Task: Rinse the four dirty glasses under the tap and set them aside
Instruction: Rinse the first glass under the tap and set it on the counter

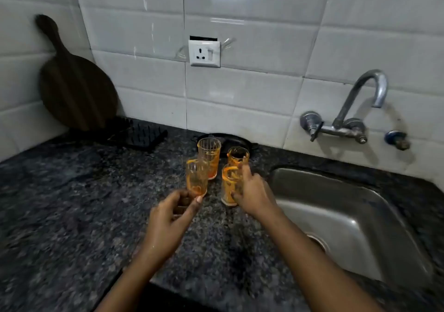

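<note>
Several clear glasses smeared with orange residue stand close together on the dark granite counter (72,203), left of the sink. My right hand (252,191) grips the front right glass (229,184) from its right side. My left hand (168,218) reaches the base of the front left glass (197,178), thumb and fingers curved just beneath it, seemingly touching but not closed around it. Behind them stand a taller back left glass (209,154) and a back right glass (237,155). The steel tap (360,100) is mounted on the tiled wall above the sink, with no water running.
The steel sink (360,215) lies to the right, its drain partly behind my right forearm. A round dark wooden board (77,90) leans against the wall at the left. A black spiked rack (141,134) and a dark pan (230,138) sit behind the glasses. A wall socket (204,53) is above.
</note>
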`<state>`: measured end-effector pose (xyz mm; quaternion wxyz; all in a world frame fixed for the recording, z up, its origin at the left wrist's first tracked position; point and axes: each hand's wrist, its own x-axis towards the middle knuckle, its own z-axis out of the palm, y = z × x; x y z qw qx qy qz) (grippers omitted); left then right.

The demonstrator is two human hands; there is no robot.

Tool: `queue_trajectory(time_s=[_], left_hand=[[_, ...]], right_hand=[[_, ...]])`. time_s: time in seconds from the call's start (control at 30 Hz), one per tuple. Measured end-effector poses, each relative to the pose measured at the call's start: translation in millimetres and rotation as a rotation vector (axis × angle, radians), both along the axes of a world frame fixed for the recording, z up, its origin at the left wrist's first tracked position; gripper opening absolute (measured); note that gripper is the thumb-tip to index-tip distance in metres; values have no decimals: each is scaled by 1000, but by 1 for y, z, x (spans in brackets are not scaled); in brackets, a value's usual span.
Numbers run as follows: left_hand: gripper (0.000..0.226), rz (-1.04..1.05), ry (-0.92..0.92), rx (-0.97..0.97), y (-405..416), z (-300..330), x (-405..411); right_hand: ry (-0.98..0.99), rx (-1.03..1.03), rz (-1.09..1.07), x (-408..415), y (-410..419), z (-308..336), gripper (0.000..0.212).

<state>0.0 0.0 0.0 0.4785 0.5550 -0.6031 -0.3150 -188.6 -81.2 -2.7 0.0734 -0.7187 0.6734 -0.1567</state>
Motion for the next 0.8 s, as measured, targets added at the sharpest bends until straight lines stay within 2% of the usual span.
queue_trajectory(time_s=[0.07,0.13,0.3,0.37,0.5,0.57,0.67,0.8], left_hand=[[23,-2,2,10,-16,-4,-7],[31,-2,-2,24,-31,-9,-17],[33,-16,-4,7,-55,-17,-63],[29,-43,6,28,-58,-19,-91],[23,-143,-15,13,-80,-24,-168],[26,-185,38,47,-102,-26,-206],[49,-255,89,158,-140,-13,-268],[74,-150,-50,193,-198,20,-331]], right_hand=[[-19,47,-11,-1,-15,-7,59],[-55,54,35,-7,-26,-19,45],[-424,-51,87,-59,-22,-32,25],[-518,-86,2,-97,-7,-26,26],[-687,-189,-201,-190,4,0,49],[-684,-248,-286,-229,-2,9,52],[-660,-338,-334,-270,-12,22,42],[-584,-413,-299,-290,-25,33,30]])
